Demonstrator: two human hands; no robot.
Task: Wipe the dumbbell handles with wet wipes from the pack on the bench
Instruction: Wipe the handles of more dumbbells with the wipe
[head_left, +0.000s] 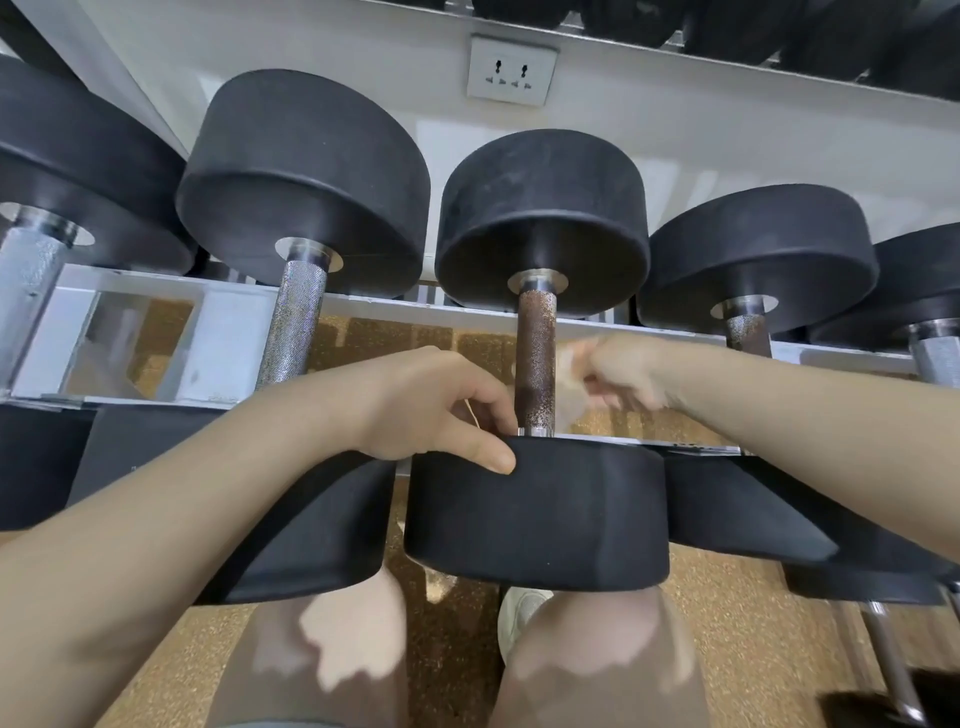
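Five racked dumbbells (540, 364); left hand (436, 410) grip loosely curled on one, right hand (623, 374) pinching one wipe (574, 384)

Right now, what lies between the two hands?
In the head view, the rusty dumbbell handle stands between the left hand and the blurred right hand, which holds a wipe.

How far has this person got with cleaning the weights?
Nothing looks clearly finished. In hand: the right hand, blurred, holds a pale wipe beside the rusty brown handle of the middle dumbbell, while the left hand rests on its near head. Left: the neighbouring handles, such as the silver one and the part-rusted one.
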